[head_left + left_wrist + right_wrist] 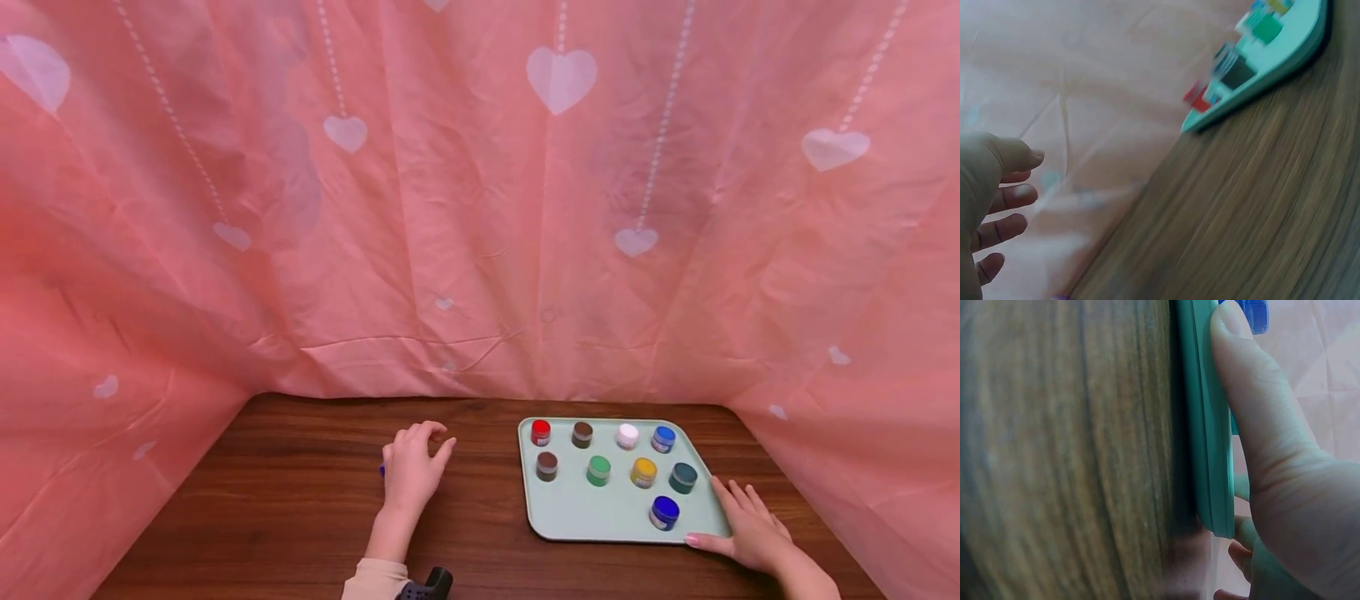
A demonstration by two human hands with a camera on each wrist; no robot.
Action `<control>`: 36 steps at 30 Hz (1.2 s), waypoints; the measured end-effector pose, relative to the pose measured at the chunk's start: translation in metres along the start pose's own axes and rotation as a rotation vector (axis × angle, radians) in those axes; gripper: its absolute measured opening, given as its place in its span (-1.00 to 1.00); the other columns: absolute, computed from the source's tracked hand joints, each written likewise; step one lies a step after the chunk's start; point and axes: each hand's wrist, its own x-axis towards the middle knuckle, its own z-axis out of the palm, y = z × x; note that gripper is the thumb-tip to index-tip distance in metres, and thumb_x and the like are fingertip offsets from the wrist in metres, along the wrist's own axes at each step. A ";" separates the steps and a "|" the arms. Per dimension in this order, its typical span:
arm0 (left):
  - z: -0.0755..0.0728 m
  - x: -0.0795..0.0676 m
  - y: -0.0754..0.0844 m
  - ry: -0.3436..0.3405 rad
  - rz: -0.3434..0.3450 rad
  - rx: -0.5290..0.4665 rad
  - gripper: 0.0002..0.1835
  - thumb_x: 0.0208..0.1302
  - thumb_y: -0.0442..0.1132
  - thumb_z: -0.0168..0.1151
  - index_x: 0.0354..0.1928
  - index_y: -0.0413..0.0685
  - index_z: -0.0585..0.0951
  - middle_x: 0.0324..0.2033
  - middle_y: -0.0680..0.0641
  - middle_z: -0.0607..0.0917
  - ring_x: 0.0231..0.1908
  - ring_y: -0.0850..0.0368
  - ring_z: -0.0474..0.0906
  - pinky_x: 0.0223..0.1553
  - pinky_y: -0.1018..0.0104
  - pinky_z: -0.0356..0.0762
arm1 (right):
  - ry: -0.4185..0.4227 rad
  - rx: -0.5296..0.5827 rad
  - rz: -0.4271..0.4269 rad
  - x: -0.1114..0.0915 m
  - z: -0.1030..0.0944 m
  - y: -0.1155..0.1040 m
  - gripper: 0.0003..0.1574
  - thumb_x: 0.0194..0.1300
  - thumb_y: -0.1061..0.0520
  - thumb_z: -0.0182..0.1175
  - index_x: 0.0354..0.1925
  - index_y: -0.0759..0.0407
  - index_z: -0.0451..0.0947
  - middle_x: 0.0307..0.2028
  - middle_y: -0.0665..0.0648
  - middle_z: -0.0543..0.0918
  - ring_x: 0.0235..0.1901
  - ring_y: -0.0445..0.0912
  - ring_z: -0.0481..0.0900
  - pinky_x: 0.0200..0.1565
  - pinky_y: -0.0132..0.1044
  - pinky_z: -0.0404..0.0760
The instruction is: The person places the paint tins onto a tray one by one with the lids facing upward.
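Note:
My left hand [412,467] is over the wooden table, left of the tray, its fingers loosely bent and apart with nothing seen between them. A small blue thing [382,471] peeks out beside it, mostly hidden by the hand. On the right, my right hand [753,529] rests against the near right corner of a pale green tray [570,512]. Its thumb [1235,356] lies over the rim and the other fingers spread along the outer side. Nearest to that thumb stands a dark blue paint jar [664,512] on the tray.
Several other small jars stand in two rows on the tray, among them a red jar [541,432], a white jar [627,436], a green jar [598,471] and a yellow jar [643,472]. A pink curtain [480,250] with hearts encloses the table [285,500] at back and sides.

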 end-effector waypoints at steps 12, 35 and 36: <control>-0.019 0.005 -0.059 -0.077 -0.222 0.037 -0.62 0.12 0.05 0.41 -0.08 0.02 0.66 -0.17 -0.06 0.71 -0.06 -0.15 0.53 -0.05 -0.13 0.27 | 0.012 -0.015 -0.007 0.001 0.002 0.002 0.37 0.12 -0.45 0.22 0.40 0.52 -0.03 0.29 0.76 0.00 0.27 0.63 -0.08 0.05 0.60 0.11; -0.026 0.000 -0.094 -0.304 -0.333 0.071 -0.49 -0.07 0.12 0.52 -0.23 0.00 0.51 -0.32 -0.02 0.64 -0.19 -0.06 0.51 -0.12 -0.10 0.21 | -0.036 0.009 0.011 0.005 0.003 0.006 0.41 0.09 -0.50 0.21 0.41 0.50 -0.06 0.31 0.75 -0.05 0.28 0.64 -0.14 0.06 0.62 0.06; -0.026 0.000 -0.094 -0.308 -0.334 0.074 -0.49 -0.07 0.12 0.52 -0.23 0.00 0.50 -0.32 -0.02 0.64 -0.20 -0.06 0.51 -0.12 -0.10 0.21 | -0.036 0.010 0.011 0.004 0.002 0.005 0.41 0.08 -0.49 0.21 0.41 0.50 -0.06 0.31 0.75 -0.05 0.28 0.64 -0.14 0.06 0.61 0.05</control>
